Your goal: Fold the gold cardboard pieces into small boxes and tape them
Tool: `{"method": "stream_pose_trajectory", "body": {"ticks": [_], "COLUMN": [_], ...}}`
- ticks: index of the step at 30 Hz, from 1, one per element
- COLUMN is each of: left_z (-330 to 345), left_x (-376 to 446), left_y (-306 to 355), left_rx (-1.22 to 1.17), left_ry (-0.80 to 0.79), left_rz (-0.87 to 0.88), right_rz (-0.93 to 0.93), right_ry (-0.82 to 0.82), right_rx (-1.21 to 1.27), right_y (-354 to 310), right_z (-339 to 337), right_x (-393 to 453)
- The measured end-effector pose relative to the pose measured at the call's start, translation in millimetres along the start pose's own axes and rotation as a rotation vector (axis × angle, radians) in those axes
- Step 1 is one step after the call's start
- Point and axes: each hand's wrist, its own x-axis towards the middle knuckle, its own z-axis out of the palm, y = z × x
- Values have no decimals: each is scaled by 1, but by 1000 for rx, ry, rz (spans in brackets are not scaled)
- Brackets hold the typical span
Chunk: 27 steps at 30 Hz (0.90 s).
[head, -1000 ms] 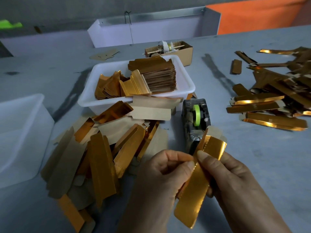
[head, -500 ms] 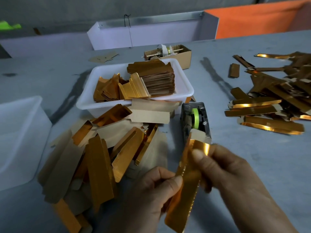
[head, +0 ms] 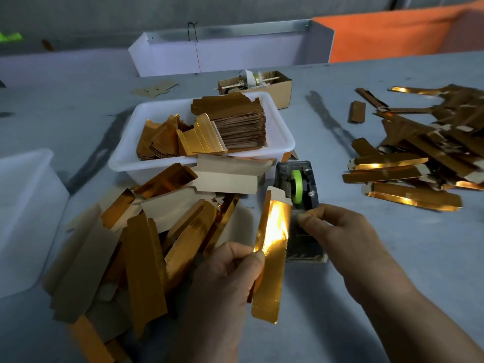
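Pinching a folded gold cardboard piece (head: 272,247) between thumb and curled fingers, the left hand (head: 230,273) is holding it upright and slightly tilted just left of the tape dispenser (head: 298,205). At the dispenser's near end the right hand (head: 337,231) is reaching in, its thumb and forefinger closing together as if nipping something small; whether tape is between them is too faint to tell.

Underneath, the grey table (head: 392,271) is carrying everything. On the far left a white bin (head: 23,218) is sitting partly out of frame. Beside it a loose heap of flat gold pieces (head: 136,244) is spreading toward the left hand, some lying gold side up, others showing plain brown backs. Behind that heap a white tray (head: 280,142) is holding a neat stack and some loose pieces. To the right, well apart, a pile of folded gold boxes (head: 419,163) is lying scattered. Farther back a small brown carton (head: 280,87) is standing behind the tray.
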Motion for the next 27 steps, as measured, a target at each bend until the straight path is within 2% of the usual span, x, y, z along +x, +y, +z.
{"method": "stream_pose_trajectory", "body": {"ticks": [5, 9, 12, 17, 27], "left_z": [8, 10, 11, 21, 39], "left_x": [1, 3, 3, 1, 7], "left_y": [0, -1, 0, 6, 11], "left_rx": [-2, -18, -51, -79, -4], "left_ry": [9, 38, 28, -55, -89], "left_rz": [-28, -44, -44, -7, 130], "right_rz": [-137, -144, -179, -254, -353], "right_ry": [143, 127, 106, 180, 251], "right_rx": [-102, 115, -43, -306, -262], "right_y": [-9, -9, 2, 19, 34], "right_z": [5, -9, -10, 1, 15], "right_x": [-2, -10, -22, -31, -32]}}
